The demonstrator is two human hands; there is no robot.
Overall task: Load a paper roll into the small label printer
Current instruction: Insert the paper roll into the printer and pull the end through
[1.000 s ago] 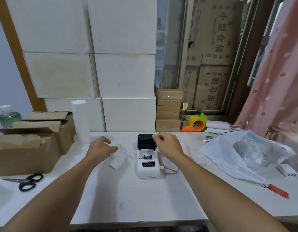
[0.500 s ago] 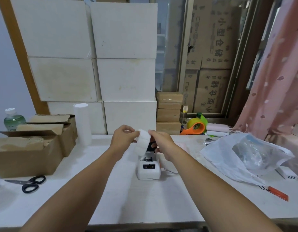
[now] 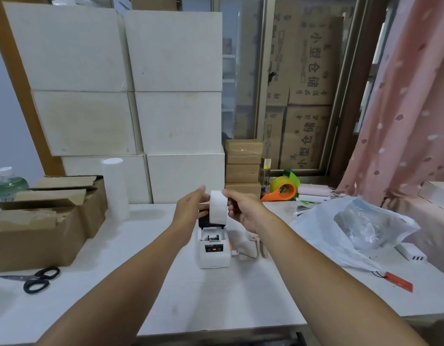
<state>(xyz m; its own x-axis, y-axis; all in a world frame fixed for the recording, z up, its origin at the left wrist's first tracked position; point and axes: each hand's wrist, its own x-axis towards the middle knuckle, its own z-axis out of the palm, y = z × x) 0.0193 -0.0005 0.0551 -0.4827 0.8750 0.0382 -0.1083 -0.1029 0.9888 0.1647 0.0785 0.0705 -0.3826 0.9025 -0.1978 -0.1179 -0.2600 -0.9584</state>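
Note:
A small white label printer (image 3: 213,255) stands in the middle of the white table (image 3: 191,303), its black lid tipped up and its paper bay showing. Above the printer's rear, a white paper roll (image 3: 218,208) is held in the air between both hands. My left hand (image 3: 189,208) grips the roll's left side. My right hand (image 3: 243,208) pinches its right side. The roll hides most of the raised lid.
An open cardboard box (image 3: 41,221) sits at the left, with black scissors (image 3: 38,279) in front of it. A tall white roll (image 3: 114,188) stands behind. A plastic bag (image 3: 348,228), a tape dispenser (image 3: 282,189) and a red tag (image 3: 398,282) lie to the right.
My left hand picked the paper roll up off the table left of the printer. My right hand left the printer lid and joined it, and the roll now sits higher, over the printer.

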